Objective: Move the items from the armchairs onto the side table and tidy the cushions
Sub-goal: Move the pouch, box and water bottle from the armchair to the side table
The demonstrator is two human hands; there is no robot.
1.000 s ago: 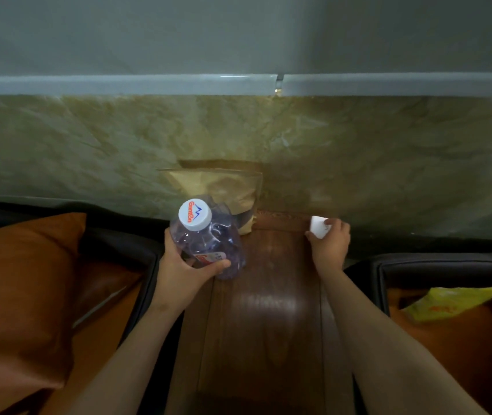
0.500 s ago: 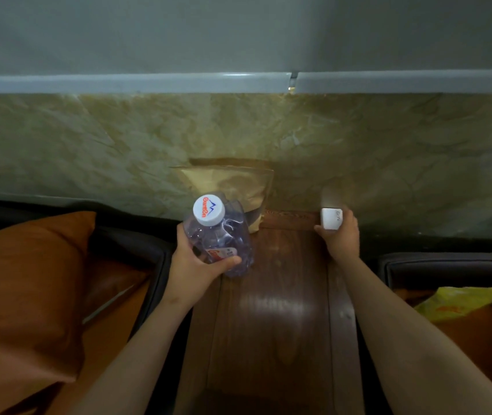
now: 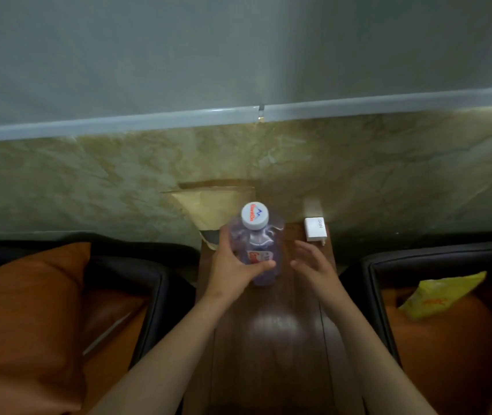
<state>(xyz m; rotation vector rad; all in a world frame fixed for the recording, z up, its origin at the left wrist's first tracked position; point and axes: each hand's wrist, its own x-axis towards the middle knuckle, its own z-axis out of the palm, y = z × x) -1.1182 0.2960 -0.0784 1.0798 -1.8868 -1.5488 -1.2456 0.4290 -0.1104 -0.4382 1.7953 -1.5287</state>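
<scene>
My left hand (image 3: pixel 232 269) grips a clear water bottle (image 3: pixel 256 244) with a white cap, held upright over the back of the dark wooden side table (image 3: pixel 271 339). A white charger (image 3: pixel 315 229) lies on the table's back right corner, by the wall. My right hand (image 3: pixel 313 263) hovers open just in front of the charger, holding nothing. A tan paper pouch (image 3: pixel 211 209) leans against the wall behind the bottle. A yellow snack bag (image 3: pixel 436 295) lies on the right armchair's orange cushion (image 3: pixel 460 348). Another orange cushion (image 3: pixel 23 319) stands on the left armchair.
Black armchair arms (image 3: pixel 154 307) flank the narrow table on both sides. A marble wall panel (image 3: pixel 388 169) rises directly behind the table, topped by a pale ledge.
My right hand let go of the white charger on the table's back right corner and pulled back, fingers apart. My left hand carried the bottle to the right, over the table.
</scene>
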